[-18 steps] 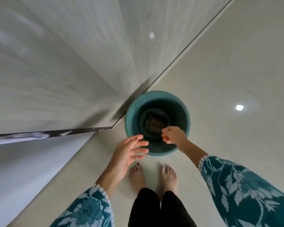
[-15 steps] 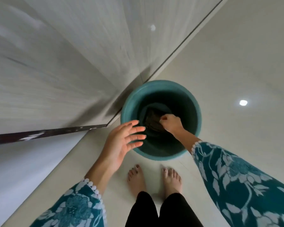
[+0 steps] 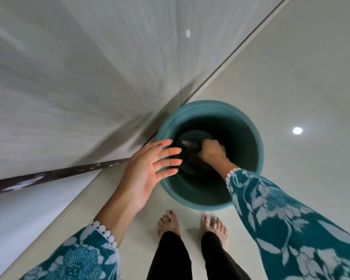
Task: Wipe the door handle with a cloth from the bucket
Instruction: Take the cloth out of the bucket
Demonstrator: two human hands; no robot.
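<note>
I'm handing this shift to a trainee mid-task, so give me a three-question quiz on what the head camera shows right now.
1. True or false: the right hand is down inside the teal bucket.
2. Multiple choice: the left hand is (A) gripping the cloth, (B) open with fingers spread, near the bucket's rim, (C) on a door handle.
3. Short answer: what dark thing is the right hand closing on at the bottom of the bucket?

Key
1. True.
2. B.
3. The cloth, dark and partly hidden by the hand; the grip looks closed around it.
</note>
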